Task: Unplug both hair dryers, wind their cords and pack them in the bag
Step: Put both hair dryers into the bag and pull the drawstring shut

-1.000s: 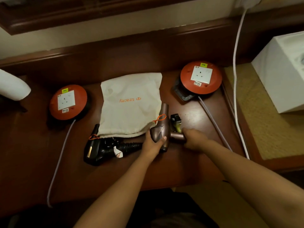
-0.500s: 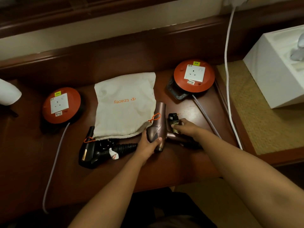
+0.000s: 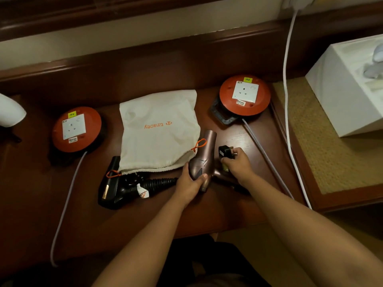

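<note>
I see my left hand wrapped around the shiny pink hair dryer on the desk. My right hand pinches its black plug. Left of both hands lies the black hair dryer, partly under the soft, flat cloth bag.

A dark brown wooden desk fills most of the frame, and on it lie two round orange cable reels, each with a white socket plate on its face: one reel at the middle left with a pale cable running down toward the lower left, the other reel at the upper right on a black frame. At the right side a white cord comes down from a wall plug at the top edge and passes beside a woven tan mat. On this mat, at the far right, stands a white box, and at the left edge a rounded white object is partly visible.
</note>
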Motion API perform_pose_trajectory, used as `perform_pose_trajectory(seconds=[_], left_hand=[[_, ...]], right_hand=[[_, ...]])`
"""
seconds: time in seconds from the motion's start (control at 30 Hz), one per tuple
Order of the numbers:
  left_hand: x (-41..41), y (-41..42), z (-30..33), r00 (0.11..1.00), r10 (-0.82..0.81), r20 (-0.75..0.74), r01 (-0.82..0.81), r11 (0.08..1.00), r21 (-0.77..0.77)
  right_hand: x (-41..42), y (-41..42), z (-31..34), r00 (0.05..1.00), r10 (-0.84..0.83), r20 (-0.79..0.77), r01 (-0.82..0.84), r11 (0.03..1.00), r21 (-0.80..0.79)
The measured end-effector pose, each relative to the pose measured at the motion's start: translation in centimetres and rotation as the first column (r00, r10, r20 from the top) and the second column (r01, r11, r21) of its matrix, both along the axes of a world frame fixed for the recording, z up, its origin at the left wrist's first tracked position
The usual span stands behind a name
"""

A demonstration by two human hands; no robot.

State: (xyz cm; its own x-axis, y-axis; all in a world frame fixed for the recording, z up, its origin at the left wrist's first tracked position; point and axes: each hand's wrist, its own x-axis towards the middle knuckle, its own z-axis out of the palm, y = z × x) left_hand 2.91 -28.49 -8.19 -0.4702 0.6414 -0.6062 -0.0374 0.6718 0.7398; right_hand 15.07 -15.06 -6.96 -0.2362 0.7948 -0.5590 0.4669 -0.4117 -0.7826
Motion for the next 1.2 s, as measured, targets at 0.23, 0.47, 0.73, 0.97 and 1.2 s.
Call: perform_pose_trajectory(seconds=[0.23, 0.47, 0.73, 0.97, 1.2], left_hand=[[0.4, -0.2, 0.0, 0.999, -0.003, -0.042, 0.003, 1.000, -0.007], [0.5, -0.6, -0.2, 0.999, 0.030, -0.037, -0.031, 0.999, -0.031], [0.7, -0.8, 0.4, 0.999, 0.027, -0.020, -0.026, 0.999, 0.019], [0.5, -1.2, 0.8, 0.996, 0.049, 0.076, -0.054, 0.996, 0.072], [0.2, -2.3, 1.9, 0.987, 0.059, 0.147, -0.064, 0.997, 0.031]], right_hand=[[1.0, 0.0, -0.7, 0.993, -0.009, -0.115, -0.019, 0.971, -0.237], [1.7, 0.7, 1.8, 0.832, 0.552, -0.062, -0.547, 0.795, -0.263], [2.3, -1.6, 0.2, 0.748, 0.633, 0.199, -0.636, 0.770, -0.055], [4.0, -3.0, -0.3, 0.694, 0.636, 0.338, -0.705, 0.695, 0.139], [4.7, -5.0, 0.4, 0.598, 0.623, 0.504, -0.792, 0.557, 0.251]])
